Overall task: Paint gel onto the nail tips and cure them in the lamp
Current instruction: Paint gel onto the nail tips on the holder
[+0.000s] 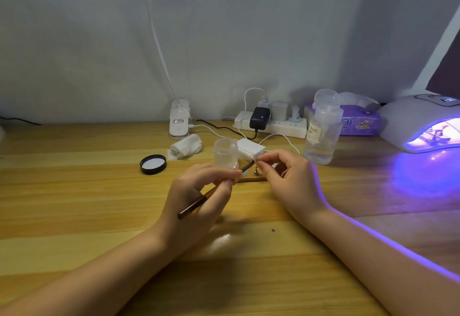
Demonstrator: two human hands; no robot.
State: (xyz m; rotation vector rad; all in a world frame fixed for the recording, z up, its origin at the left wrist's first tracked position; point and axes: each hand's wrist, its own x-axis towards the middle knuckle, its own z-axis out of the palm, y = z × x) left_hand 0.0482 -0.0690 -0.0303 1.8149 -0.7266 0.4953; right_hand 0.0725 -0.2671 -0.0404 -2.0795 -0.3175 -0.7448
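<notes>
nearest the camera, two bare forearms reach over the pale wooden tabletop [74, 191]. the left hand [196, 191] has its fingers curled round a thin brown-handled gel brush [199, 202], gripped like a pen, with the dark bristle end angled up to the right. the right hand [286, 178] pinches a small pale pink nail tip [254, 157] between thumb and forefinger, and the brush end meets it there, so the painting step looks to be in hand on this tip.

just behind the hands stand a small silver metal stand [256, 172] and a thin wooden stick [251, 180] lying flat. a little further back sits an open frosted glass gel jar [226, 152], its round black lid [153, 164] lying inside-up to the left, beside a rolled white wipe [186, 146]. to the right stands a clear plastic pump bottle [322, 131].

far right, the white curing lamp [408, 121] is lit, throwing violet light onto the tabletop; something sits inside it, too blurred to name. along the wall lie a white power strip [273, 126] and a purple tissue pack [358, 121].

the next move likely calls for even, light strokes that stay off the pinching fingers, then a level carry to the lamp's mouth.
</notes>
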